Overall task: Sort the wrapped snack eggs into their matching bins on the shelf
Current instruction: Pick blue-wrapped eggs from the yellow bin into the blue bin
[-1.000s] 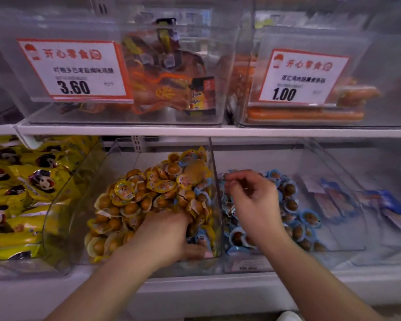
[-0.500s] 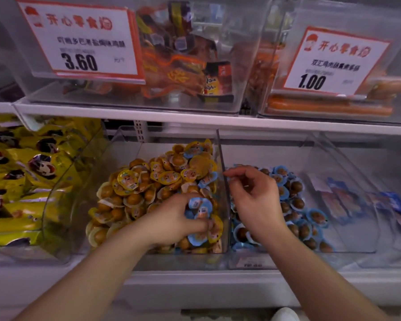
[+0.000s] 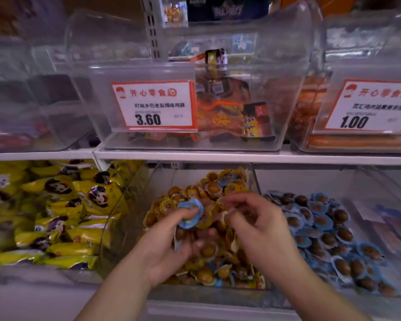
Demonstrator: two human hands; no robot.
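Observation:
Two clear bins stand side by side on the lower shelf. The middle bin [image 3: 255, 181] is heaped with yellow-wrapped eggs [image 3: 220, 186] and a few blue ones near its front. The bin to its right [image 3: 366, 181] holds blue-wrapped eggs [image 3: 322, 223]. My left hand [image 3: 169, 246] is over the yellow pile and holds blue-wrapped eggs [image 3: 190, 214], one pinched between thumb and fingers. My right hand [image 3: 257, 225] hovers just right of it over the same bin, fingers curled; whether it holds anything is unclear.
A bin of yellow snack packets [image 3: 56, 212] stands at the left. On the upper shelf [image 3: 218, 156] are clear bins with price tags marked 3.60 [image 3: 153, 105] and 1.00 [image 3: 368, 107]. Blue flat packets [image 3: 389, 228] lie at the far right.
My left hand has lifted blue-wrapped eggs up out of the yellow pile. My right hand has crossed from the blue bin over to the yellow bin. The camera has tilted upward.

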